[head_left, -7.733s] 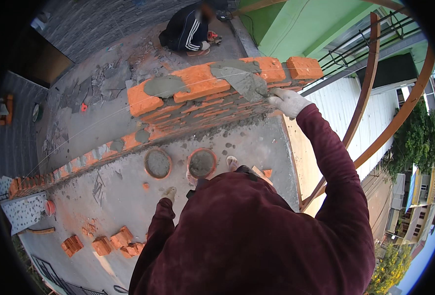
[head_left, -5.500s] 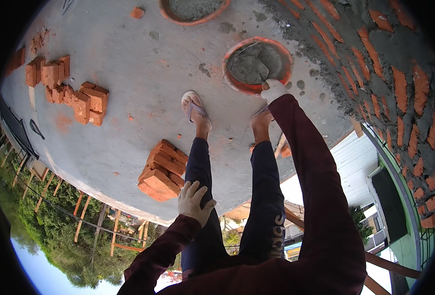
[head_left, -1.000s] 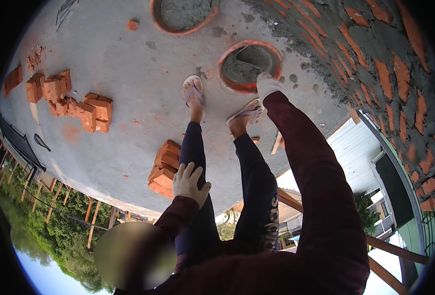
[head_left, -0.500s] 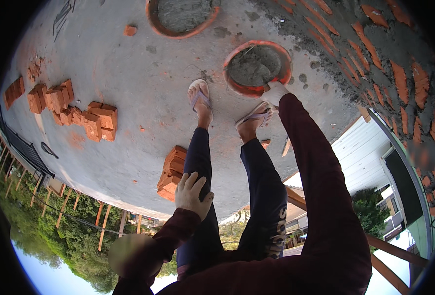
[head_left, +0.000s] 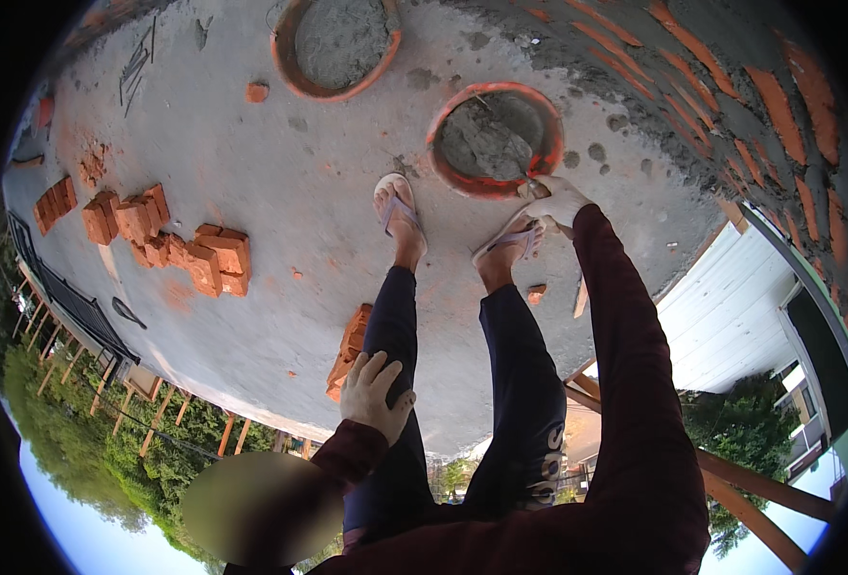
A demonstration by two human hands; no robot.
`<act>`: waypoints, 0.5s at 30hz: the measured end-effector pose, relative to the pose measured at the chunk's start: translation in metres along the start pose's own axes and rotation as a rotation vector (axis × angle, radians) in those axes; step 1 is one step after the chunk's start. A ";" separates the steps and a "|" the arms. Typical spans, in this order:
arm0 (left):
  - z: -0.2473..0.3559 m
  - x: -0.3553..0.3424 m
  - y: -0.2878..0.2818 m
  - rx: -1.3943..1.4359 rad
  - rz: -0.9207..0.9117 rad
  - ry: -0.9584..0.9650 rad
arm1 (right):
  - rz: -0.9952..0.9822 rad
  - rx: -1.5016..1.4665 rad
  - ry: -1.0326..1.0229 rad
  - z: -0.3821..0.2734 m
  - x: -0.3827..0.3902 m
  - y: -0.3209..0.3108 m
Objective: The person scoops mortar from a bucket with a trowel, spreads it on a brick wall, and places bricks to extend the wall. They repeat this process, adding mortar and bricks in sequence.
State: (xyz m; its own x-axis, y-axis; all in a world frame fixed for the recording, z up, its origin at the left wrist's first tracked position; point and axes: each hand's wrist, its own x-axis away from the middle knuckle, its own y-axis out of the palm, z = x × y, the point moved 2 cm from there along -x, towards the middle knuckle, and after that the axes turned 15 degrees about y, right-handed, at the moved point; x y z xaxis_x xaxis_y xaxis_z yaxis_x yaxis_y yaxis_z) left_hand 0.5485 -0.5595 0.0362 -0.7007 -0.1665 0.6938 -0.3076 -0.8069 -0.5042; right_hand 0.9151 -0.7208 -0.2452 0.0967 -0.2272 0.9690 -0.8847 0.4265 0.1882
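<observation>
My right hand (head_left: 562,203), in a pale glove, is closed round the handle of a trowel (head_left: 536,188) at the near right rim of an orange-red basin (head_left: 441,174). The trowel's blade lies over the grey mortar (head_left: 472,134) inside and looks coated with it, so its outline is hard to make out. My left hand (head_left: 376,395), gloved too, rests on my left knee with its fingers spread and holds nothing. Both my feet, in flip-flops, stand on the concrete floor just nearer than the basin.
A second mortar basin (head_left: 282,62) stands farther left. Along the right rises a brick wall (head_left: 783,110) with mortar joints. Loose brick stacks (head_left: 222,257) lie at the left, and another brick stack (head_left: 351,347) is beside my left leg. Thin rods (head_left: 136,65) lie far left.
My right hand has drawn back slightly from the basin's rim, and more of the trowel shows over the mortar. The view has shifted somewhat. My left hand stays on the knee.
</observation>
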 end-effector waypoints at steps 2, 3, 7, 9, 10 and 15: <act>0.001 0.001 0.002 -0.018 0.026 0.020 | 0.024 -0.049 -0.014 0.002 0.018 -0.008; -0.001 0.001 0.002 -0.024 0.047 0.034 | 0.018 -0.028 -0.004 0.000 0.028 -0.013; 0.002 -0.003 -0.003 -0.059 0.051 0.054 | 0.058 0.032 -0.017 -0.001 0.090 -0.028; 0.002 -0.004 -0.004 -0.063 0.048 0.055 | 0.107 0.054 -0.031 0.009 0.129 -0.034; 0.001 -0.003 -0.005 -0.060 0.070 0.058 | 0.075 0.040 -0.093 0.019 0.144 -0.037; -0.004 0.004 -0.012 -0.039 0.001 -0.018 | 0.191 0.185 -0.063 0.004 0.334 -0.012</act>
State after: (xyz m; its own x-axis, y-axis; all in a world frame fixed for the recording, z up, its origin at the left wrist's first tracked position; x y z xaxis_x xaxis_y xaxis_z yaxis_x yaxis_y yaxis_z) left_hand 0.5470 -0.5484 0.0425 -0.6891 -0.1775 0.7026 -0.3322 -0.7842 -0.5240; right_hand 0.9561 -0.8053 0.0758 -0.1037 -0.2141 0.9713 -0.9529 0.3012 -0.0353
